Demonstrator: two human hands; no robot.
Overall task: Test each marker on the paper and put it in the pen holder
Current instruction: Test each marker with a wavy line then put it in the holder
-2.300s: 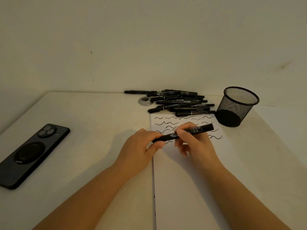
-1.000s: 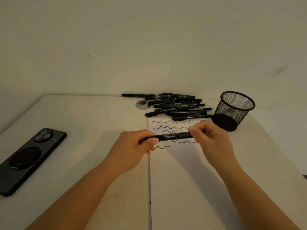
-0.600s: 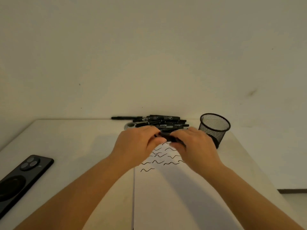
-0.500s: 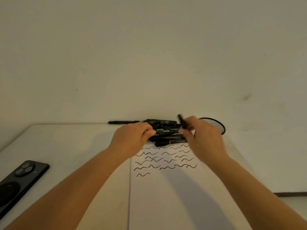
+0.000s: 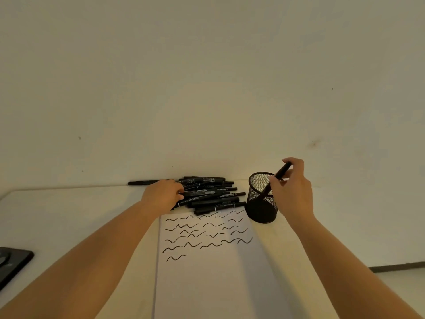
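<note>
My right hand (image 5: 293,189) pinches a black marker (image 5: 282,170) by its upper end. The marker slants down into the black mesh pen holder (image 5: 262,209), its lower part visible through the mesh. A pile of several black markers (image 5: 211,195) lies at the far edge of the table. My left hand (image 5: 162,196) rests on the pile's left end, fingers curled around one marker there. The white paper (image 5: 207,272) lies in front of the pile and carries rows of black wavy test lines.
A black phone (image 5: 11,263) lies at the table's left edge, partly cut off. One single marker (image 5: 142,182) lies apart, left of the pile, against the wall. The table's right edge drops to the floor on the right.
Both hands held one marker over the paper. Then my right hand carried it right and lowered it into the holder, while my left hand went forward to the pile. The view tilted up.
</note>
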